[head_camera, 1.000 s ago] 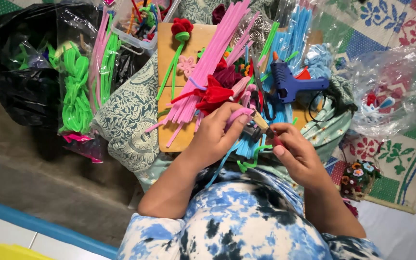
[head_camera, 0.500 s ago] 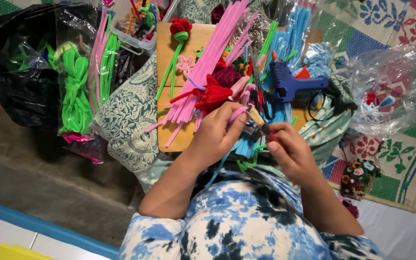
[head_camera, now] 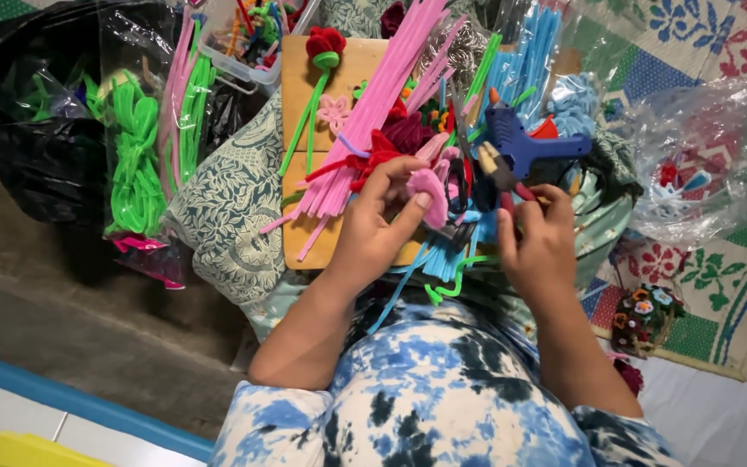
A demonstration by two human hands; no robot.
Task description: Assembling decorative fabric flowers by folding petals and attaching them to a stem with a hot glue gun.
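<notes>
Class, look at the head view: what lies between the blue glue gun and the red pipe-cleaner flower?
In the head view, between glue gun and flower lies a pink pipe-cleaner bundle.

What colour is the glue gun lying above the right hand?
Blue, with an orange trigger: the plastic glue gun, seen in the head view.

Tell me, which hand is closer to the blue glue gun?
The right hand. It sits just below the blue glue gun, holding a small tool. The left hand is farther left, pinching a pink petal piece.
</notes>
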